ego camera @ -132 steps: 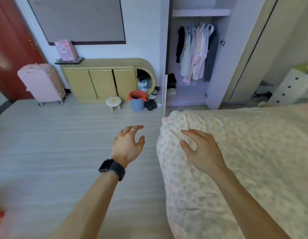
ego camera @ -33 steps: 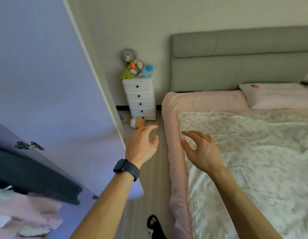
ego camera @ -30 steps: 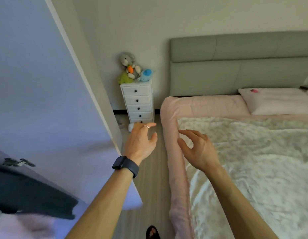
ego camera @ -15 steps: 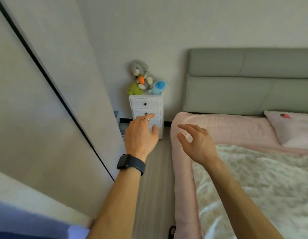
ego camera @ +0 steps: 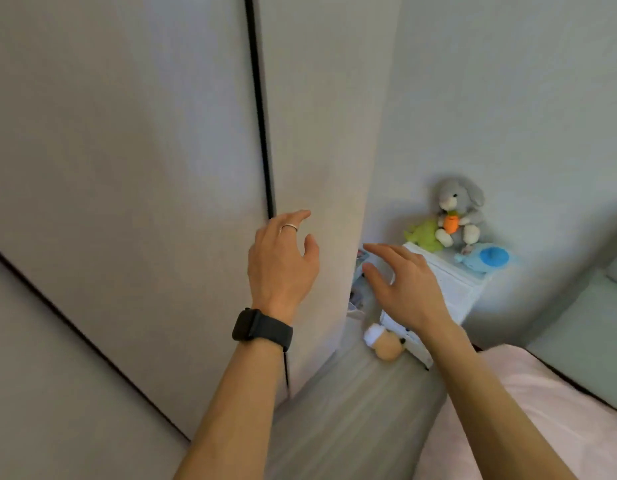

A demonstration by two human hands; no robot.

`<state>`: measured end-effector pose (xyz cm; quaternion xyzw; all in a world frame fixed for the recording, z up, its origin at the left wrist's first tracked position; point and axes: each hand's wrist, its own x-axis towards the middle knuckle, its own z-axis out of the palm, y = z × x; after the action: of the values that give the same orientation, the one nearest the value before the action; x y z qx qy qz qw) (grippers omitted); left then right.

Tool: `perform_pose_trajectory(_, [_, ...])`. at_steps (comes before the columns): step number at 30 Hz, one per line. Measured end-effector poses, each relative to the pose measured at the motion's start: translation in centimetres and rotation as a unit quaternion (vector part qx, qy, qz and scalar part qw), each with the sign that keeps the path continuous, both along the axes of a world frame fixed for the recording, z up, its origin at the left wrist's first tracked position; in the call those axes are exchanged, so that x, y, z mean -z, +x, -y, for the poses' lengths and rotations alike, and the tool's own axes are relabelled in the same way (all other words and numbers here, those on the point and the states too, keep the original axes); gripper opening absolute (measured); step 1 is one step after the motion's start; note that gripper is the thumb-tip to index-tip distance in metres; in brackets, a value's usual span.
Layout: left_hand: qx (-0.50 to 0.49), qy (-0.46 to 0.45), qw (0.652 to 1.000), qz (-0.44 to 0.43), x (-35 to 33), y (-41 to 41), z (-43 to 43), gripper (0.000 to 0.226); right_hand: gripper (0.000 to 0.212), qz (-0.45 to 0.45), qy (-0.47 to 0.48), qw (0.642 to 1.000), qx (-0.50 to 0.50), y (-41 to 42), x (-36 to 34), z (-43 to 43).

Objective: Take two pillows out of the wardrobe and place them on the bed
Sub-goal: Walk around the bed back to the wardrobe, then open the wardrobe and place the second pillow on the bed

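Our left hand is raised in front of us with the fingers loosely spread and nothing in it, a thin ring on one finger and a dark smartwatch strapped at the wrist. Its fingertips reach up beside the dark vertical seam between two pale panels of the wardrobe; whether they touch the panel we cannot tell. Our right hand is held out just to the right of it, also open and empty, palm down with the fingers extended and slightly curled. The wardrobe doors in front of us are closed, so the two pillows we are to take out cannot be seen. Beyond the right hand stands a small white drawer chest, and on top of it sit a grey plush rabbit holding an orange carrot, a green plush toy and a blue plush toy. On the floor at the foot of the chest lies a tan and white plush toy. The pink edge of the bed shows in the lower right corner, under our right forearm, with the grey-green headboard behind it.
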<state>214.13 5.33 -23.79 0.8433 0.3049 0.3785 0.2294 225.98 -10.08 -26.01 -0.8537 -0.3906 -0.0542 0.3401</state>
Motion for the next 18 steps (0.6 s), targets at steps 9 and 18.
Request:
perform_pose_trajectory(9, [-0.135, 0.125, 0.976, 0.116, -6.6, 2.6, -9.8, 0.039, 0.042, 0.096, 0.132, 0.978, -0.131, 6.4, -5.5, -15.6])
perform_pose_trajectory(18, [-0.232, 0.351, 0.898, 0.128, -11.8, 7.8, -15.2, 0.032, 0.066, 0.253, 0.328, 0.895, -0.163, 11.0, -9.9, -26.0])
